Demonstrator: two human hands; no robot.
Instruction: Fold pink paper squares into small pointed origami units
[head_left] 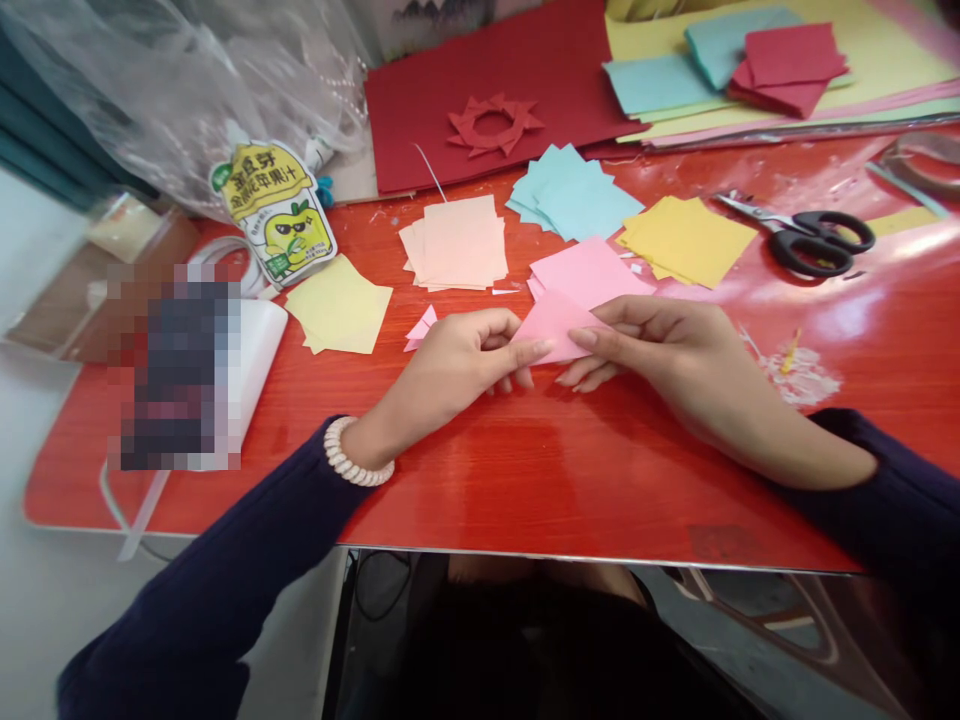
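1. Gripping the folded pink sheet (553, 322) between thumb and fingers of left hand (466, 350) and right hand (664, 340), just to the near side of the pink stack (589, 268).
2. Match corners before pressing; smooth the crease evenly outward.
3. Cannot see fingertips behind the sheet.
4. Cannot identify the pixelated object (180, 370), left.

Sleeves (232, 570): long, plain, dark navy. Left wristband (343, 462): cream-coloured, coiled, ring-shaped, ribbed along its visible arc. Lap garment (525, 650): black.
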